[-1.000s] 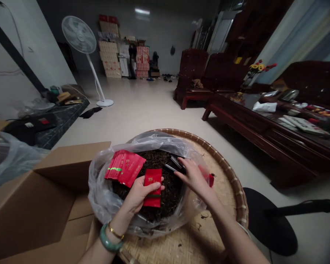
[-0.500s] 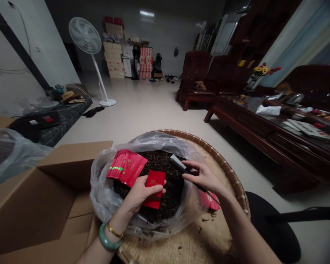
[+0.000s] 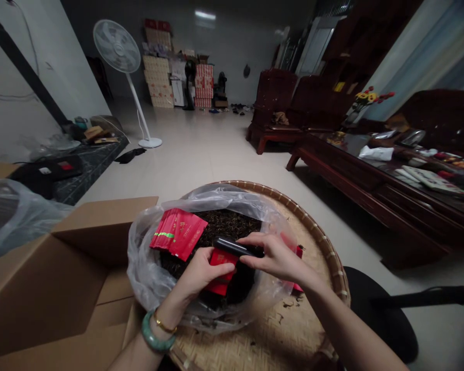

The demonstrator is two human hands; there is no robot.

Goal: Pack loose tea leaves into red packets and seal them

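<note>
My left hand (image 3: pixel 199 273) is closed on a small red packet (image 3: pixel 221 286), thumb across its front. My right hand (image 3: pixel 276 252) grips a black handheld bag sealer (image 3: pixel 229 245) between thumb and fingers. The sealer lies across the packet's top edge; its jaws are hidden from here. Beneath both hands is a clear plastic bag (image 3: pixel 141 270), rolled open and filled with dark loose tea leaves (image 3: pixel 232 221). A fanned stack of red packets (image 3: pixel 183 234) rests on the leaves at the left. More red packets (image 3: pixel 298 252) show partly at the bag's right side.
The bag stands on a round woven bamboo tray (image 3: pixel 327 242). An open cardboard box (image 3: pixel 31 293) adjoins it on the left. A black round stand base (image 3: pixel 379 314) is at the right. Farther off are a white fan (image 3: pixel 119 49) and a dark wooden table (image 3: pixel 355 175).
My right hand has picked the sealer up from the leaves and moved it left onto the packet's top. My left hand still holds the packet, now tilted.
</note>
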